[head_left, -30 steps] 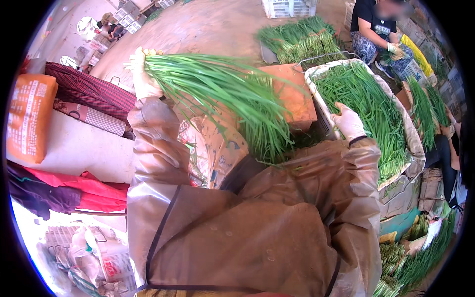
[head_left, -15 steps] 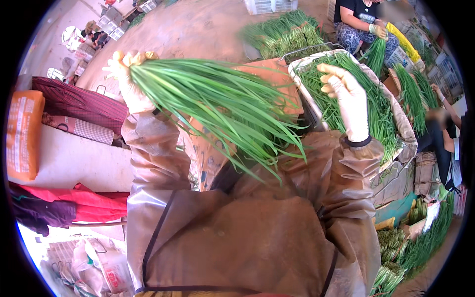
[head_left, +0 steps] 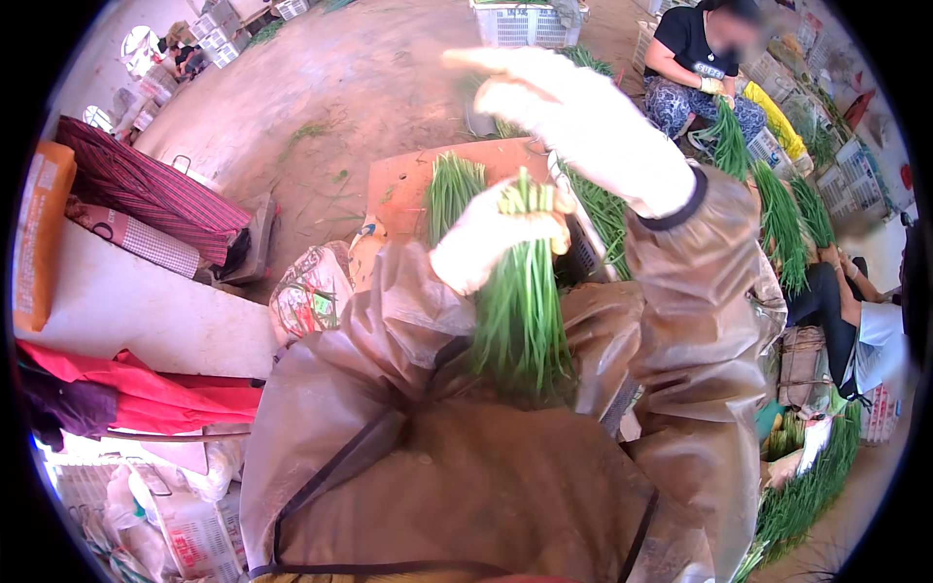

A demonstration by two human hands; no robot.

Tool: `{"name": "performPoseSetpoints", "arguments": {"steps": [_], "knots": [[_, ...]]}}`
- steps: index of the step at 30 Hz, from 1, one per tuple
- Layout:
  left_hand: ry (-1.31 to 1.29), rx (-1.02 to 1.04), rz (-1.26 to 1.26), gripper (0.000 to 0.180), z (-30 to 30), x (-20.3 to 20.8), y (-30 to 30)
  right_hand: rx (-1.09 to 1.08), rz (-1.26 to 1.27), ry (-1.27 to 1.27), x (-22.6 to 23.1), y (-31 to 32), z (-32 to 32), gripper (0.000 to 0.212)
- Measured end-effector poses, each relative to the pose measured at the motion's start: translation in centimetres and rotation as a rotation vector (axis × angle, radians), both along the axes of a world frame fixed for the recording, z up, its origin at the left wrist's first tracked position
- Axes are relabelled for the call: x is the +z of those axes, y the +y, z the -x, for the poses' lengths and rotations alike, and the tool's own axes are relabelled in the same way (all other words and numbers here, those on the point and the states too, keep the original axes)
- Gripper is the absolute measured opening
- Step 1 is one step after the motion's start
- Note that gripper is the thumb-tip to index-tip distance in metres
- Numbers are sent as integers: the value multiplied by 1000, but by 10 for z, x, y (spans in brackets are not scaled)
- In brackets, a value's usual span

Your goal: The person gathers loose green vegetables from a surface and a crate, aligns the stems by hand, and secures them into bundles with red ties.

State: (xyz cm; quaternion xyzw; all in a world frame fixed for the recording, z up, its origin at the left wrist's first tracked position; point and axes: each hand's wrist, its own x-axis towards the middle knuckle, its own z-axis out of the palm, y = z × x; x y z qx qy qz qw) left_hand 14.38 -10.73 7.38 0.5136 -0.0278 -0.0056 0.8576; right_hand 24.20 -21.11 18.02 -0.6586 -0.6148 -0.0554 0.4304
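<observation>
My left hand point(head_left: 485, 239), in a pale glove, is closed around a bunch of garlic chives point(head_left: 526, 321). The pale cut ends poke up above my fist, while the green leaves hang down in front of my brown apron. Raised above and to the right is my gloved right hand point(head_left: 579, 115), bright and washed out, its fingers stretched to the left with nothing seen in them. Another bunch of chives point(head_left: 453, 190) lies on the brown board point(head_left: 397, 187) just beyond my left hand. My right forearm partly covers a crate of chives point(head_left: 604, 216).
At the back right a seated person point(head_left: 695, 73) in gloves holds chives. A white crate point(head_left: 525, 26) stands at the far side. To the left are a whitish ledge point(head_left: 146, 301), an orange bag point(head_left: 41, 233) and red cloth point(head_left: 165, 394). More chives point(head_left: 812, 500) lie at the lower right.
My left hand has come right and nearer, and its chives now hang downward instead of fanning rightward. My right hand has swung up and left over the crate. The bunch on the board has come into view.
</observation>
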Motion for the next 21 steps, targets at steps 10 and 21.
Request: {"name": "performPoseSetpoints", "arguments": {"steps": [10, 21], "knots": [[-115, 94, 269, 27, -17, -27, -18, -128, -7, 715, -44, -14, -4, 57], [326, 304, 509, 41, -48, -172, 42, -394, 177, 1167, -268, -13, 76, 60]]}}
